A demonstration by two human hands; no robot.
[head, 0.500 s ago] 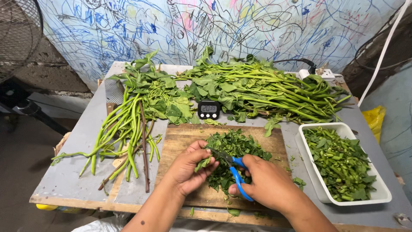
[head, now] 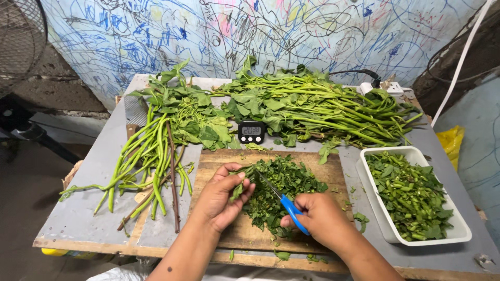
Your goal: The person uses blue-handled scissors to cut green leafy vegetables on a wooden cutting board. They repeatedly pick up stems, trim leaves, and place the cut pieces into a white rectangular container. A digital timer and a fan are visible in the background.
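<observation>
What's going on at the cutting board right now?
The left hand pinches a small leafy sprig over the wooden cutting board, while the right hand works blue-handled scissors above a pile of chopped greens. A white tray on the right holds cut pieces; uncut stalks lie behind.

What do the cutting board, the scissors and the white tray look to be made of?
Cutting board: bare, worn wood, with visible grain. Scissors: grey metal blades; glossy blue handles, probably plastic. White tray: smooth, likely plastic, with rounded moulded rim.
</observation>
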